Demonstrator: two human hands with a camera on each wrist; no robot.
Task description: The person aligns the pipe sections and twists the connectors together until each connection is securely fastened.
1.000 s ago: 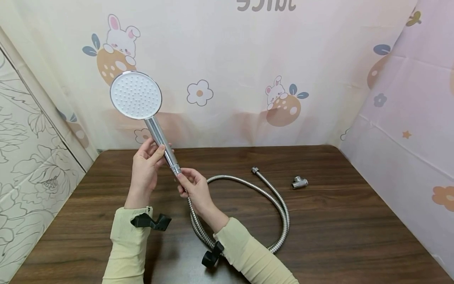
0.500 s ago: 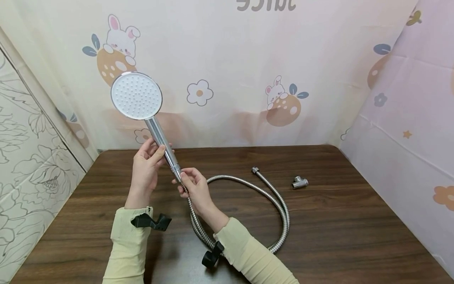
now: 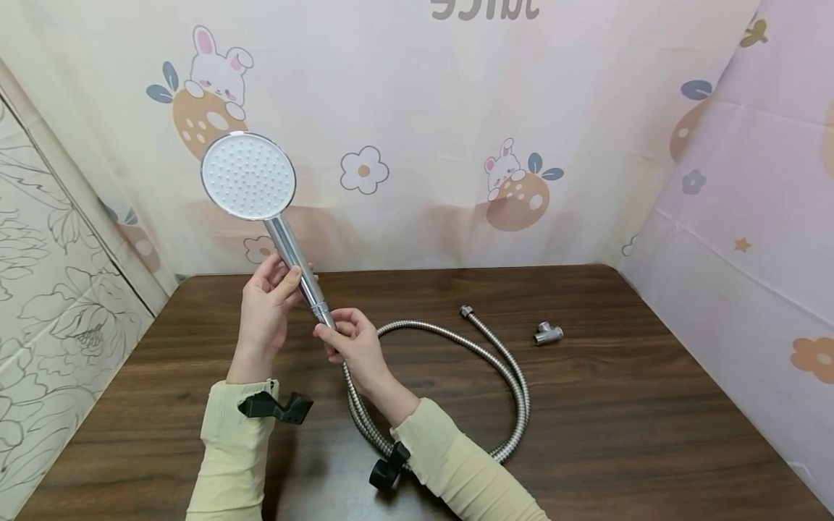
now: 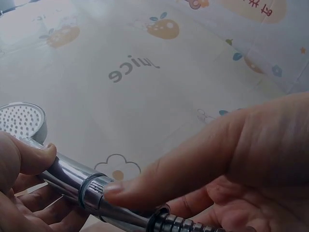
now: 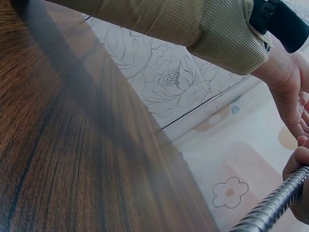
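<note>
A round handheld shower head (image 3: 247, 176) with a white nozzle face tilts up to the left above the table. My left hand (image 3: 263, 315) holds its chrome handle, thumb in front and fingers behind. At the handle's lower end, my right hand (image 3: 361, 351) pinches the tapered end fitting (image 4: 126, 218) of a metal shower hose (image 3: 523, 398). In the left wrist view the fitting meets the handle at a ridged ring, with the right thumb lying across it. The hose runs down from the right hand and loops over the table; the right forearm hides part of it.
A small chrome tee fitting (image 3: 548, 333) lies on the brown wooden table (image 3: 638, 412), right of the hose. The hose's free end nut (image 3: 466, 311) points toward the back edge. Printed curtains (image 3: 417, 87) hang behind the table and at both sides.
My right thumb slides right a little, then back left across the hose fitting. The left hand keeps its hold on the handle. The head view shifts slightly.
</note>
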